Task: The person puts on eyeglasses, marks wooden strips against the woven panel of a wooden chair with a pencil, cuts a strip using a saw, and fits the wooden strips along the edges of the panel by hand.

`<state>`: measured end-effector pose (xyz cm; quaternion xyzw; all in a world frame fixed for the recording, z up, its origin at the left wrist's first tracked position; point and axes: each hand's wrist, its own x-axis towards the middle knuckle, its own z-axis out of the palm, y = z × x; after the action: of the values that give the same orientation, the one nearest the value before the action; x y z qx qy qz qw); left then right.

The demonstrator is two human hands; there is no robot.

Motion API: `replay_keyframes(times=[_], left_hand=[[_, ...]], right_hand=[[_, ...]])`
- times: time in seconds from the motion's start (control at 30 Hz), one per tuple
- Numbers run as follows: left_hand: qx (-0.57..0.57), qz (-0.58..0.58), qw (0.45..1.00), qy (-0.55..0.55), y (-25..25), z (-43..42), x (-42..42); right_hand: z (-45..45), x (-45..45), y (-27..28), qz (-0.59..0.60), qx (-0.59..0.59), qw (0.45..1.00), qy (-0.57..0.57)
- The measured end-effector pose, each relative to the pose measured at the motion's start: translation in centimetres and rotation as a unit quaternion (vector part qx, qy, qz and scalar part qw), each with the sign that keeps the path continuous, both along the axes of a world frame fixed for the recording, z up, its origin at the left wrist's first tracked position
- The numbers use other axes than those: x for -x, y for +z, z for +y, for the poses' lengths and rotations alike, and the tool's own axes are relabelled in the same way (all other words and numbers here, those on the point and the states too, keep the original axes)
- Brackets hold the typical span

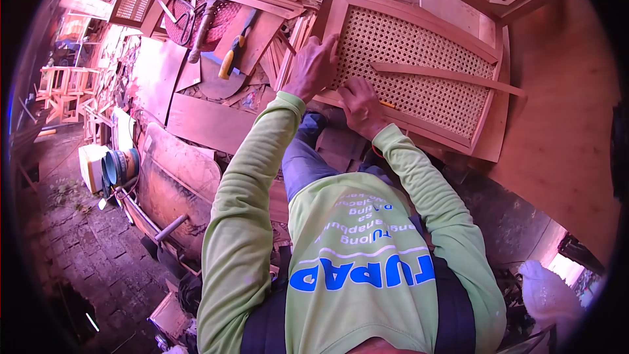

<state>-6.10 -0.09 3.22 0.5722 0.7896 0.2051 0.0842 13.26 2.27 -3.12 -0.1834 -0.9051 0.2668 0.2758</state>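
Fingers bent, the left hand (309, 71) rests at the left end of a wooden frame (422, 122), index finger reaching along the woven cane panel (419, 42); the right hand (362, 108) curls at the near rail. Whether either pinches anything, I cannot tell. Seen from the head, the frame lies on the cluttered work surface, a thin curved wooden strip (445, 73) across its cane and a yellow pencil (388, 104) beside the right hand. It looks stiff and fairly light, likely dry to the touch; the open mesh seems fragile, so the solid side rails are the safer hold.
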Motion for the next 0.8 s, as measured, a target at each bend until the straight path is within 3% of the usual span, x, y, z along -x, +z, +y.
replay_keyframes(times=[0.13, 0.23, 0.33, 0.43, 0.47, 0.57, 0.67, 0.8], left_hand=[[-0.002, 0.020, 1.000, -0.013, -0.2, 0.2, 0.0], [0.081, -0.002, 0.997, -0.015, 1.1, 0.2, 0.5], [0.102, -0.034, 0.990, -0.093, 0.7, -0.4, 3.2], [0.003, -0.038, 0.983, -0.179, 0.9, -1.4, 4.7], [0.105, -0.109, 0.977, -0.147, 1.1, -1.5, 5.2], [0.075, -0.245, 0.954, -0.156, -1.2, -3.0, 6.2], [0.125, -0.235, 0.955, -0.130, 0.3, -2.8, 5.8], [0.082, -0.210, 0.961, -0.163, 0.2, -3.1, 5.9]], right_hand=[[0.1, -0.1, 0.2, 0.014, 0.003, 1.000, 0.007], [0.1, -0.2, 0.6, 0.021, 0.002, 1.000, 0.006], [-0.1, -0.3, 0.4, 0.015, 0.002, 1.000, 0.002], [-0.4, -0.2, 0.5, 0.023, 0.006, 1.000, -0.002], [-0.5, -0.3, 0.5, 0.023, 0.006, 1.000, -0.005], [-0.4, -0.3, 1.0, 0.012, 0.002, 1.000, -0.004], [-0.2, -0.2, 0.8, -0.011, -0.002, 1.000, 0.001], [-0.6, -0.1, 2.8, -0.005, 0.032, 0.999, -0.002]])
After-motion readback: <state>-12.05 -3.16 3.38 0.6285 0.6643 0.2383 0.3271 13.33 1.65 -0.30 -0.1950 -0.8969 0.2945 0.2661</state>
